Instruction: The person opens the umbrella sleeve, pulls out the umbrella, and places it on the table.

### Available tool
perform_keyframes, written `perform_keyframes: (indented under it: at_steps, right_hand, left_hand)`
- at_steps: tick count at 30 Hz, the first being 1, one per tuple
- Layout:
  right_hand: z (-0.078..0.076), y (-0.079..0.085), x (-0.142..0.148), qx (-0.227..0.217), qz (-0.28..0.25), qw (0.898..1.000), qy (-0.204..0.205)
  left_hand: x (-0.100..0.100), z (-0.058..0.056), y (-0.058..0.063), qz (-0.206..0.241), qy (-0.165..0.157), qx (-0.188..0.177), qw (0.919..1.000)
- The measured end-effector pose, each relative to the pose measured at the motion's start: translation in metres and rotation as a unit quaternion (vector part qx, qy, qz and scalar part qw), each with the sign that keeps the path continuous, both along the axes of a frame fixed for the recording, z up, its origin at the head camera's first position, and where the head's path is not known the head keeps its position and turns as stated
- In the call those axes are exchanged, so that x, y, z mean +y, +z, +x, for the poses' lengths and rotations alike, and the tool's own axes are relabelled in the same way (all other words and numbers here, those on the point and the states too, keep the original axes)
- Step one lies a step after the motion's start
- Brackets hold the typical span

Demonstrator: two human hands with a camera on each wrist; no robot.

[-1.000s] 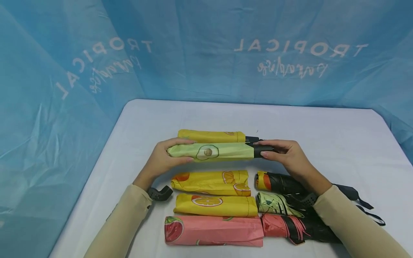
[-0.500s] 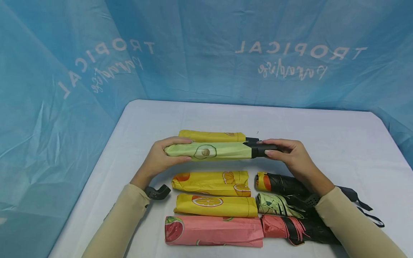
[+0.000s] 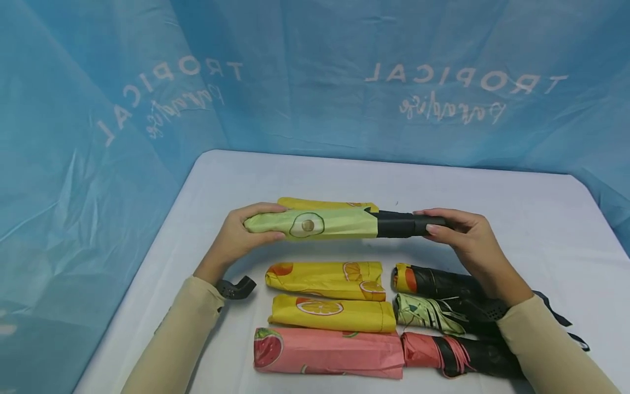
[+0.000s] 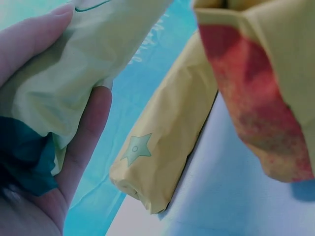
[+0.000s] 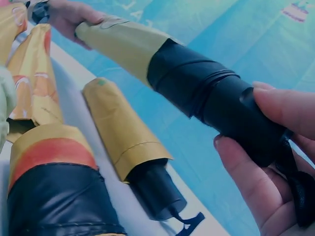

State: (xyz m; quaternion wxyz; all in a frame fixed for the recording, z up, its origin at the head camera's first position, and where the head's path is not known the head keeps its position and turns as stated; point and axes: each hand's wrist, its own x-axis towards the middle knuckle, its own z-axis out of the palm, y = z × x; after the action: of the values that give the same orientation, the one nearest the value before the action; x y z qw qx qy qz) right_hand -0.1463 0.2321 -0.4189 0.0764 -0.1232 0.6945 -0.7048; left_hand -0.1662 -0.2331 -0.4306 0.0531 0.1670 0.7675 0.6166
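Observation:
Both hands hold a folded umbrella (image 3: 396, 225) that sticks part-way out of a pale green sleeve (image 3: 344, 223) with an avocado print, raised a little above the white table. My left hand (image 3: 238, 230) grips the sleeve's closed end, thumb on one side and fingers on the other. At the other end, my right hand (image 3: 467, 232) pinches the black handle (image 5: 246, 113) between thumb and fingers; a strap (image 5: 300, 191) hangs there in the right wrist view. Just behind lies an umbrella in a yellow sleeve (image 5: 118, 123), its black handle showing.
Nearer me lie a yellow sleeve (image 3: 325, 279) with orange slices, another yellow sleeve (image 3: 334, 316) and a pink watermelon sleeve (image 3: 330, 352). To their right lie bare folded umbrellas: black-and-yellow (image 3: 438, 280), green-striped (image 3: 423, 313) and pink-and-black (image 3: 423, 351). Blue sheeting (image 3: 315, 82) hangs behind the table.
My right hand has moved right, drawing more of the black umbrella out of the green sleeve. My left hand has shifted slightly left with the sleeve.

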Motion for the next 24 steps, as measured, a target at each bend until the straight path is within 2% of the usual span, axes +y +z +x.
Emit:
perform_keyframes:
  at_steps: [8, 13, 24]
  right_hand:
    - [0.008, 0.005, 0.011, 0.003, -0.006, 1.000, -0.005]
    - [0.014, 0.009, 0.019, -0.011, 0.000, 1.000, -0.026]
    - [0.023, 0.007, 0.041, -0.013, -0.018, 0.999, -0.034]
  left_hand:
    - [-0.001, 0.000, 0.001, -0.007, 0.001, -0.010, 0.9999]
    - [-0.003, -0.001, 0.000, -0.004, 0.009, -0.010, 0.9999]
    - [-0.001, -0.002, -0.003, -0.003, 0.008, -0.014, 0.9999]
